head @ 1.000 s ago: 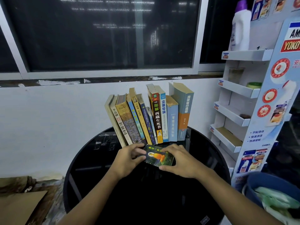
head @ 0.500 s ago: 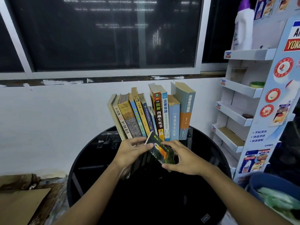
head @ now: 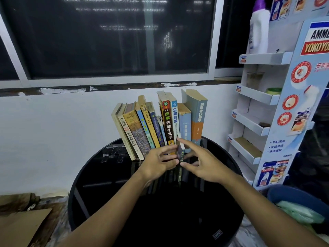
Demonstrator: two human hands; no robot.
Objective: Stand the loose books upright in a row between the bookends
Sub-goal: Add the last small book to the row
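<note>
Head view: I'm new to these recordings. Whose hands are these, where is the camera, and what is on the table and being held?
There is no machine here. A person wears one camera on the head, looking forward and down, so both forearms reach in from below. The round black table stands against a white wall and carries a row of books, some leaning. The left hand and right hand hold a small thin book upright on its edge between them, just in front of the row. A cardboard display rack stands at the right.
</note>
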